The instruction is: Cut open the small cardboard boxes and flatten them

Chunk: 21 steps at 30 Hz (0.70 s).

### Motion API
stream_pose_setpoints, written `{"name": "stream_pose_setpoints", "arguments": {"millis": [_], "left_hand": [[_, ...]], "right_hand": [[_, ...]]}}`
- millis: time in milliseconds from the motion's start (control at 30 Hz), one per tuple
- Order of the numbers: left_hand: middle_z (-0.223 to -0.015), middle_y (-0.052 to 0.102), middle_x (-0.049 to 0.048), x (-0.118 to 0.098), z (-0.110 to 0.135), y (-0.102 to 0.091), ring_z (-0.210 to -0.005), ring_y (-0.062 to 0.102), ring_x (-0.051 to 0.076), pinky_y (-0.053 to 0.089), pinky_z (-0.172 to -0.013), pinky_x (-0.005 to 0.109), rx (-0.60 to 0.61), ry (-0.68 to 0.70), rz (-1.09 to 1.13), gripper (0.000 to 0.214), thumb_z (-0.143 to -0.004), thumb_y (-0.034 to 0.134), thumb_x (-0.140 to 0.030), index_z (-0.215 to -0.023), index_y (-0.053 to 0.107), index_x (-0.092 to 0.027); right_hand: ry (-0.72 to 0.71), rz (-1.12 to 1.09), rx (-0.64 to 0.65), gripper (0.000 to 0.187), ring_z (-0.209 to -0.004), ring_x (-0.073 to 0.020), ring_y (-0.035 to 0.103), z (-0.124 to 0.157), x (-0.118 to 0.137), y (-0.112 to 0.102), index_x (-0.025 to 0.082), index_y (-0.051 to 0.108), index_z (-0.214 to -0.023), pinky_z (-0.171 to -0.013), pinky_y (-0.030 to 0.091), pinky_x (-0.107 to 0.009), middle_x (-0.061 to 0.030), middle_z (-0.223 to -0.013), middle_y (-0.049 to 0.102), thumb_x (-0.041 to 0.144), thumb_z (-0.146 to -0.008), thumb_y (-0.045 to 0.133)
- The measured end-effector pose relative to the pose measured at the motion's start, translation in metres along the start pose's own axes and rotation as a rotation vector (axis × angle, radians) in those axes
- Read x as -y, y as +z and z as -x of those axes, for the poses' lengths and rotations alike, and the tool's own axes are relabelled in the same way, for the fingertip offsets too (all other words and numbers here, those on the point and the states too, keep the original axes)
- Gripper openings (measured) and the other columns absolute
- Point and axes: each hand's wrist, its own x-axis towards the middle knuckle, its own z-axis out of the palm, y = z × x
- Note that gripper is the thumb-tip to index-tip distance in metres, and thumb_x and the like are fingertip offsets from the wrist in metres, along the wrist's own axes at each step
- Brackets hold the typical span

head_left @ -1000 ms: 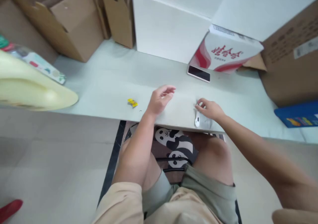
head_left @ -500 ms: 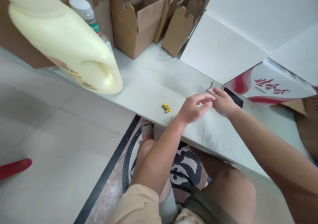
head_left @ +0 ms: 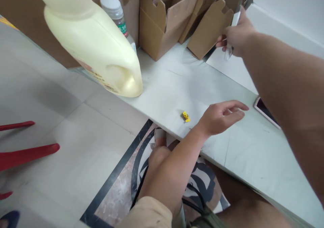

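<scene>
My right hand point(head_left: 239, 35) is closed around a slim white utility knife point(head_left: 236, 19). The knife points up beside the leaning cardboard box point(head_left: 211, 29) at the back, and its lower end sticks out below my fingers. Over the pale tabletop point(head_left: 164, 83), my left hand point(head_left: 222, 116) is open and holds nothing, its fingers loosely bent toward a phone point(head_left: 265, 111). A small yellow wrapper point(head_left: 186, 116) lies to the left of that hand, near the table's front edge.
A large cream jug point(head_left: 101, 49) stands at the left edge, with a white-capped bottle point(head_left: 112, 7) behind it. Another open cardboard box point(head_left: 154, 29) sits at the back. White box panels point(head_left: 286, 29) rise on the right. Red legs point(head_left: 30, 153) show on the floor.
My right hand has moved away from my left, up and back to the cardboard boxes, carrying the knife. My left hand stays over the table. The view has shifted.
</scene>
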Motion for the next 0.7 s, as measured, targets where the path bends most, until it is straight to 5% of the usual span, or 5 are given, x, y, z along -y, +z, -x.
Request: {"name": "stream_pose_setpoints", "arguments": {"millis": [100, 367, 500, 600, 700], "left_hand": [[-0.089, 0.062, 0.0011, -0.002, -0.001, 0.001, -0.076, 0.051, 0.013, 0.044, -0.081, 0.033, -0.001, -0.013, 0.009, 0.021, -0.081, 0.060, -0.037, -0.095, 0.068, -0.023], [-0.087, 0.060, 0.0006, 0.004, -0.002, 0.008, -0.072, 0.051, 0.012, 0.047, -0.074, 0.028, -0.165, 0.176, 0.000, 0.025, -0.084, 0.059, -0.027, -0.109, 0.061, -0.024], [-0.086, 0.061, 0.0025, 0.012, -0.001, 0.003, -0.081, 0.058, 0.016, 0.050, -0.083, 0.031, -0.495, 0.318, -0.159, 0.015, -0.089, 0.057, -0.027, -0.104, 0.059, -0.023], [-0.112, 0.064, 0.0087, 0.017, -0.003, -0.008, -0.110, 0.060, 0.022, 0.047, -0.102, 0.040, -0.804, 0.444, -0.285, 0.022, -0.093, 0.057, -0.038, -0.110, 0.056, -0.024], [-0.134, 0.060, 0.0103, 0.019, -0.007, -0.013, -0.133, 0.052, 0.025, 0.038, -0.115, 0.044, -0.805, 0.516, -0.283, 0.038, -0.095, 0.054, -0.052, -0.123, 0.055, -0.025]], "right_hand": [[0.194, 0.030, 0.078, 0.068, -0.051, -0.0034, 0.066, 0.005, 0.015, 0.001, 0.017, 0.036, -0.149, -0.051, 0.030, -0.017, -0.0114, -0.116, 0.071, -0.003, -0.085, 0.041], [0.062, -0.110, 0.085, 0.052, -0.053, 0.0018, 0.064, 0.063, 0.003, -0.021, 0.009, 0.050, -0.135, -0.052, 0.022, -0.016, -0.0082, -0.130, 0.065, 0.017, -0.084, 0.058], [0.040, -0.180, -0.099, 0.028, -0.040, 0.0014, 0.055, 0.117, -0.032, -0.062, 0.008, 0.059, -0.112, -0.044, 0.022, -0.015, -0.0017, -0.099, 0.073, 0.007, -0.084, 0.057], [-0.050, -0.230, -0.310, 0.013, -0.035, -0.0046, 0.050, 0.178, -0.072, -0.107, 0.014, 0.061, -0.086, -0.034, 0.028, -0.017, 0.0040, -0.067, 0.064, 0.005, -0.076, 0.062], [-0.111, -0.319, -0.608, 0.012, -0.040, -0.0073, 0.046, 0.255, -0.117, -0.152, 0.019, 0.061, -0.068, -0.031, 0.032, -0.020, 0.0037, -0.059, 0.052, 0.015, -0.059, 0.068]]}}
